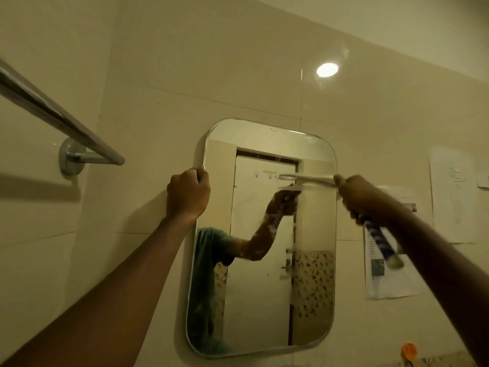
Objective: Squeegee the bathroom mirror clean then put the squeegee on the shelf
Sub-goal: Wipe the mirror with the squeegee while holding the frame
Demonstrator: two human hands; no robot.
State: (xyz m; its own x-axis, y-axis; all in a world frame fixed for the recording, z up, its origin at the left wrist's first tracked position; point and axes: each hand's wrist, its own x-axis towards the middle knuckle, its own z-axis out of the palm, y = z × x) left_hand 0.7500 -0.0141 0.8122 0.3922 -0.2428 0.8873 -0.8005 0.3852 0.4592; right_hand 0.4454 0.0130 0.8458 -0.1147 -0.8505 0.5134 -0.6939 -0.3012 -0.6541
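A tall mirror (312,287) with rounded corners hangs on the tiled wall in the head view. My left hand (188,193) is closed around its upper left edge. My right hand (360,198) grips a squeegee (378,238) by its blue-and-white handle, which sticks out below the fist. The pale blade (307,178) lies roughly level against the glass near the mirror's upper right, blurred by motion. The glass reflects an arm, a teal shirt and a white door.
A chrome towel rail (53,115) juts from the wall at upper left. Paper sheets (449,197) are stuck to the wall right of the mirror. An orange object (408,350) sits at the bottom right. A lamp glare (327,69) shines on the tiles.
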